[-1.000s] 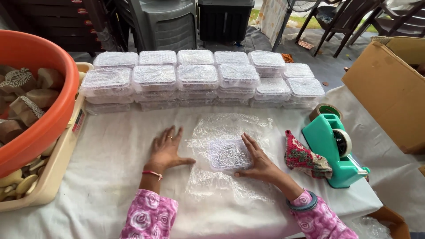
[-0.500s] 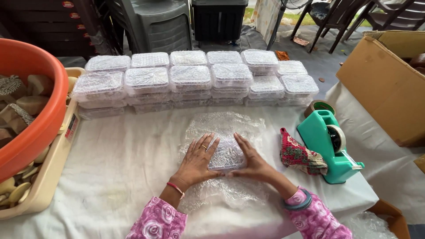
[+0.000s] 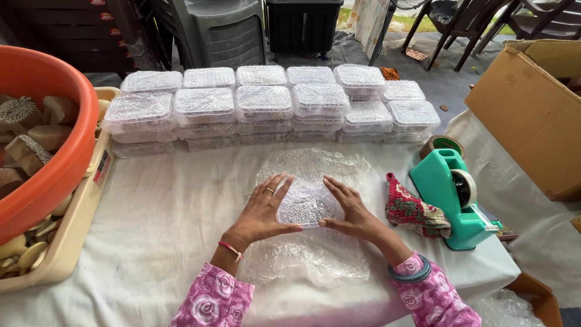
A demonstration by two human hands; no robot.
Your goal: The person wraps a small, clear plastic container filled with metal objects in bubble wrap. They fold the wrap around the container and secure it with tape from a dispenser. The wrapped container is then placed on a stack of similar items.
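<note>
A small clear plastic box (image 3: 307, 209) lies on a sheet of bubble wrap (image 3: 311, 242) in the middle of the white-covered desk (image 3: 157, 230). The left hand (image 3: 261, 212) and right hand (image 3: 350, 212) press flat against its 2 sides, fingers stretched open, gripping nothing. Behind the box stand stacked wrapped boxes (image 3: 266, 106); to its right, a green tape dispenser (image 3: 451, 197).

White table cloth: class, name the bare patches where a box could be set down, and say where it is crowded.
Bare cloth lies between the beige tray and the left hand, in front of the stacked boxes. The back row is full. Right of the right hand, the crochet cloth and tape dispenser crowd the edge.
</note>
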